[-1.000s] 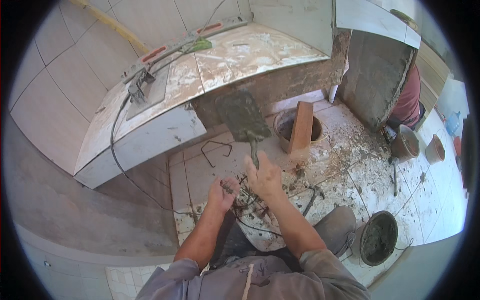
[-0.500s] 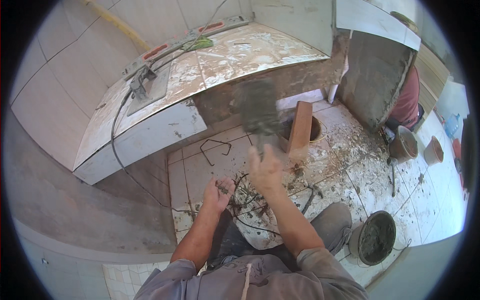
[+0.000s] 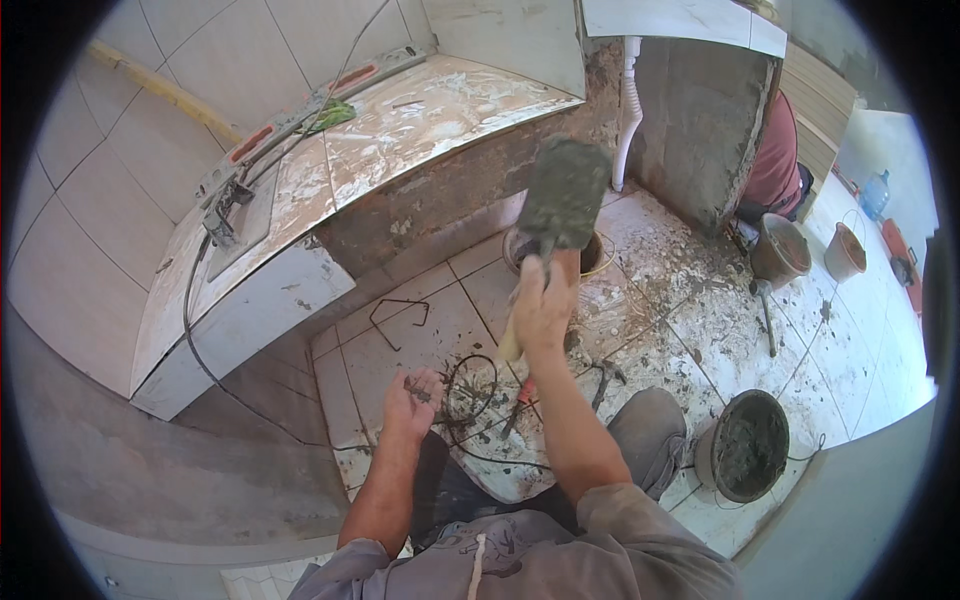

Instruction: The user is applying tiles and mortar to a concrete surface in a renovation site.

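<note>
The right hand (image 3: pixel 543 305) is closed around the pale handle of a trowel (image 3: pixel 562 195), fingers wrapped fully about the grip, and holds the tool raised so that its flat blade stands above and just beyond the knuckles, its face coated in grey mortar. Behind the blade, farther out from the hand, a round floor opening (image 3: pixel 593 255) with a light rim shows partly past the blade's edge. The left hand (image 3: pixel 414 398) lies lower and nearer the body, to the left of the right forearm, palm up and fingers loosely spread, with a little dark grit or mortar resting in the palm; it grips nothing. Between the two hands and just beyond the left fingertips, a tangle of thin dark wire (image 3: pixel 470 395) lies on the tiled floor (image 3: pixel 350 370), and a bent wire stirrup (image 3: pixel 398 318) lies farther out, above the left hand. To the right of the right forearm, close to the person's bent knee, a mortar-smeared bucket (image 3: pixel 748 445) stands on the floor, holding grey mix. Farther right and beyond the right hand, a second, darker bucket (image 3: pixel 780 250) stands near a rough grey wall. To the left of both hands, well apart from them, runs a long tiled ledge (image 3: pixel 300 210) streaked with mortar, with a spirit level (image 3: pixel 300 115) lying along its far edge.
</note>
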`<state>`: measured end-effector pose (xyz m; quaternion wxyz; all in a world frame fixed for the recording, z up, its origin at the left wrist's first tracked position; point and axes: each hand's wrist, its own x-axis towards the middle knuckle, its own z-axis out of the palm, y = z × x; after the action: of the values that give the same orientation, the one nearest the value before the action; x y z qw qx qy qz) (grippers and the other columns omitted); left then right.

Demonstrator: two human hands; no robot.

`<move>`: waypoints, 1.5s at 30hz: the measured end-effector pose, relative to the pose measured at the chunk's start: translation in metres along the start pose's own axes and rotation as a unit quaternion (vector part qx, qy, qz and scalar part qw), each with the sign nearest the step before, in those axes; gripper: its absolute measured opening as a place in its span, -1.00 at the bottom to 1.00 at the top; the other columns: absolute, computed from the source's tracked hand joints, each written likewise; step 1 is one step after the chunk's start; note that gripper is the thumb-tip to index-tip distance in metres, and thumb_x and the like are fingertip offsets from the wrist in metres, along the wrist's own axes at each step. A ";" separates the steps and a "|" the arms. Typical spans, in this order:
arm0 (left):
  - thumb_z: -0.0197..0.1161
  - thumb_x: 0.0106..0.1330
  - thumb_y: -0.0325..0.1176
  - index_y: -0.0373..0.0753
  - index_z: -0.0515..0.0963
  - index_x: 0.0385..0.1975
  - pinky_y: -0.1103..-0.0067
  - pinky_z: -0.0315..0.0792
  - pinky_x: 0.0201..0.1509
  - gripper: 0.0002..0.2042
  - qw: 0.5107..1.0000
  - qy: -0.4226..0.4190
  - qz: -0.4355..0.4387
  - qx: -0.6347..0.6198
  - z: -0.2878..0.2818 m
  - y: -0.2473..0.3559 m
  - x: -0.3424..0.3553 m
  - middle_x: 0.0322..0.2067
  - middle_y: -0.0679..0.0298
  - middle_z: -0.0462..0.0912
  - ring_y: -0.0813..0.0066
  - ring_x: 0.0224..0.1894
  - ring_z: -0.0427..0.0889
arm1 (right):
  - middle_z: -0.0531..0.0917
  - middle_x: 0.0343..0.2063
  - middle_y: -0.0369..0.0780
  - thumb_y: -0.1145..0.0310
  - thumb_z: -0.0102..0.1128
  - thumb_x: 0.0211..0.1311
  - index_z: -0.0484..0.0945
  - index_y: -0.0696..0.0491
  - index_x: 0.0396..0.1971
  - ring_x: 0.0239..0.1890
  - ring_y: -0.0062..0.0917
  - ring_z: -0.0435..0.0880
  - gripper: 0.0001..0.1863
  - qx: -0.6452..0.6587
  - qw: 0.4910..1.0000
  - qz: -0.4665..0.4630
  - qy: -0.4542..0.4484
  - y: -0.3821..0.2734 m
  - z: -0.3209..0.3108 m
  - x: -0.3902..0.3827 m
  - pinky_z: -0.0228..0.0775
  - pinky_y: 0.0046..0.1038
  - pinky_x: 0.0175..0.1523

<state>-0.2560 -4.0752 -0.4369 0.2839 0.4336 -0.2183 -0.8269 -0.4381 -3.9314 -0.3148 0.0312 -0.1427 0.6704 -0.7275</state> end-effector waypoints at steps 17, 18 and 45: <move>0.10 0.29 -0.36 -0.21 0.42 -0.49 0.44 0.56 -0.26 -0.87 0.990 -0.024 -0.027 0.140 -0.020 -0.051 0.069 -0.51 0.29 0.47 0.41 -0.44 0.52 | 0.58 -0.45 0.14 0.08 0.03 0.31 0.44 0.20 -0.25 -0.33 0.13 0.56 -0.59 -0.251 0.959 -0.134 -0.009 0.052 -0.024 -0.002 0.38 -0.07 -0.16; 0.10 0.28 -0.37 -0.22 0.42 -0.50 0.45 0.57 -0.30 -0.87 0.988 -0.023 -0.033 0.148 -0.033 -0.055 0.088 -0.51 0.29 0.47 0.42 -0.45 0.52 | 0.58 -0.43 0.15 0.07 0.03 0.30 0.44 0.20 -0.26 -0.32 0.12 0.56 -0.59 -0.268 0.945 -0.166 -0.088 0.063 -0.035 -0.004 0.38 -0.06 -0.15; 0.13 0.23 0.20 -0.38 0.39 0.15 0.36 0.29 0.22 -0.27 0.779 0.031 0.191 0.596 0.123 -0.225 0.148 0.05 -0.05 0.52 0.16 0.09 0.49 | 0.65 -0.46 0.00 0.01 0.13 0.14 0.57 0.26 -0.25 -0.36 -0.21 0.64 -0.48 -0.426 0.845 0.322 -0.008 0.252 -0.402 0.006 0.42 -0.30 -0.17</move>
<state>-0.4907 -3.9913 -0.5961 0.1272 0.4909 -0.7369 -0.4471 -0.5807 -3.5690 -0.5865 0.2050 0.0766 0.9223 -0.3185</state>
